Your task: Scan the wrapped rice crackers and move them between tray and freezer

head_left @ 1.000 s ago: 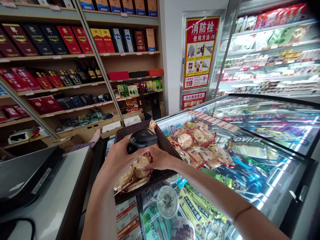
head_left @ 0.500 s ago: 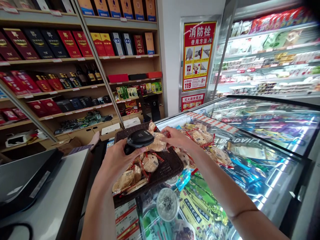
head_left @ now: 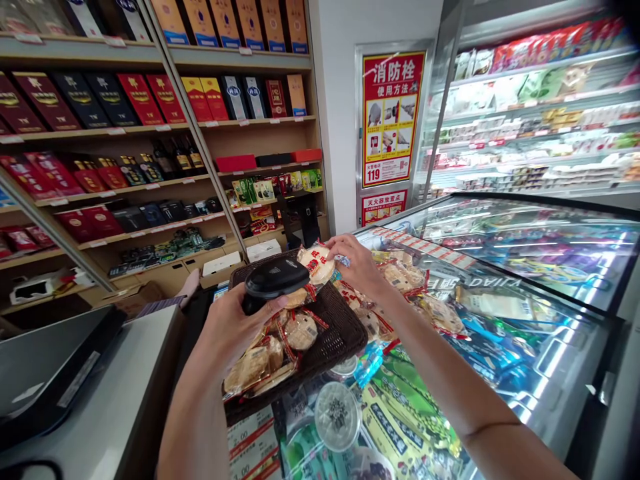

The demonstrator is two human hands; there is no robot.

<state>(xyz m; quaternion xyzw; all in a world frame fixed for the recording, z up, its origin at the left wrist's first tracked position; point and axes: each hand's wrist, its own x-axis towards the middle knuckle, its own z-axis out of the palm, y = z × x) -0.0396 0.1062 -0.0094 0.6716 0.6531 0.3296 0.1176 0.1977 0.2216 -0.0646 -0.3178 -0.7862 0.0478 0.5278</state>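
My left hand (head_left: 227,328) is wrapped round a black handheld barcode scanner (head_left: 277,277) above a dark brown woven basket (head_left: 344,328). Between the fingers of my right hand (head_left: 359,265) is a clear-wrapped rice cracker packet (head_left: 318,263) with red lettering, raised over the basket's far side, just right of the scanner. Inside the basket lie several similar packets (head_left: 300,331); the scanner and my left hand partly hide some of them. More cracker packets (head_left: 403,275) rest on the freezer's glass top, right of the basket and partly behind my right forearm.
The basket sits on a glass-topped freezer (head_left: 530,240) filled with packaged frozen goods. At left stands a pale counter (head_left: 135,373) with a dark device (head_left: 60,360). Shelves of boxed goods (head_left: 135,100) line the back wall. A refrigerated display (head_left: 540,113) is at the right.
The packet in my right hand has turned and now shows its red-lettered face; it has risen slightly. My left hand and the scanner have shifted slightly to the left.
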